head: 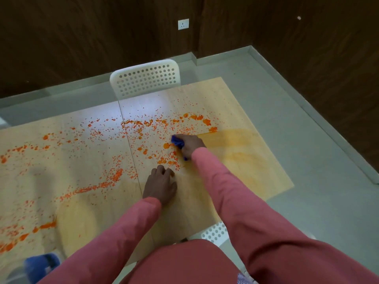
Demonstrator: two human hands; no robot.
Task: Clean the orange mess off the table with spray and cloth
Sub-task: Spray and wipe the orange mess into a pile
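Right hand (191,146) gripping blue cloth (177,142)

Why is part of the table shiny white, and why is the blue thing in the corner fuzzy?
Head view: a light glares off the table near the white chair; the blue-topped object at the bottom left edge is blurred; the right hand and blue cloth look slightly soft.

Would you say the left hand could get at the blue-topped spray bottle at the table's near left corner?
Probably yes: the left hand rests on the table holding nothing, and only orange mess lies between it and the spray bottle.
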